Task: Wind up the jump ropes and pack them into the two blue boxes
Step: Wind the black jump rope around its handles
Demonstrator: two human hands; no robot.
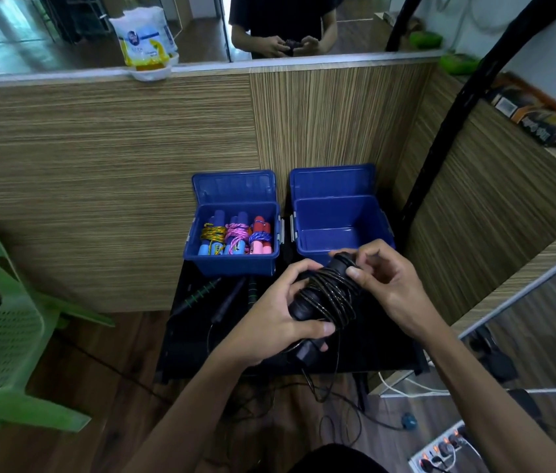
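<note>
Two bare forearms reach forward over a low black table. Left hand wraps its fingers and thumb around a pair of thick, matte black handles lying side by side, held just above the table. Thin, glossy black cord is coiled in many loops around those handles, forming the black jump rope. Right hand pinches the cord at the upper end of the bundle, thumb and fingers curled onto it. Loose cord trails off the table's near edge to the wooden floor.

Behind the hands stand two blue plastic boxes with hinged lids raised. Left box holds three wound ropes with smooth blue, pink and red handles, bound in yellow, pink and purple braided cord. Right box, just beyond the bundle, shows a bare bottom.

More dark handles, one with green rings, lie on the table before the left box. A green perforated plastic chair stands far left. No writing is readable.
</note>
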